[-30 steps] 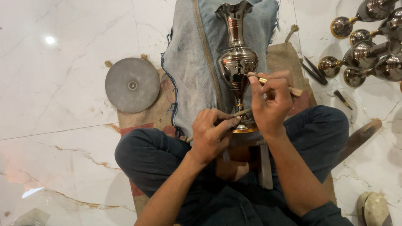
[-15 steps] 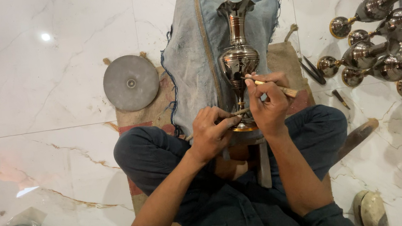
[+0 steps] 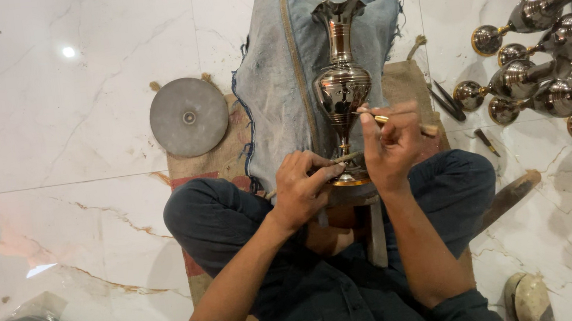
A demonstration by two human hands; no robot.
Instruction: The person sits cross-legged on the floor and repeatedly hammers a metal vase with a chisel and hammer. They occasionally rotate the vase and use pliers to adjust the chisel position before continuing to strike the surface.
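The metal vase lies lengthwise on a blue cloth in front of the seated person, its fluted mouth pointing away and its gold-rimmed foot toward the lap. The belly shows a dark pattern on bright metal. The right hand is closed around a thin stick-like tool, whose tip touches the belly. The left hand is closed on a second slender tool and rests against the foot of the vase, pinning it.

To do this step well, the left hand should hold the foot firmly so that the round body cannot roll on the cloth, and the right hand should work in short, light strokes, the wrist braced near the stem for control. A slip would likely scratch the polished surface, so pressure is best kept low and even, and the vase is best turned by the foot, not by the belly.

Under the cloth lies a brown sack mat on the marble floor. A grey round disc sits to the left, just touching the mat. To the right, well apart, a cluster of similar vases lies on the floor, with a few small dark tools between.
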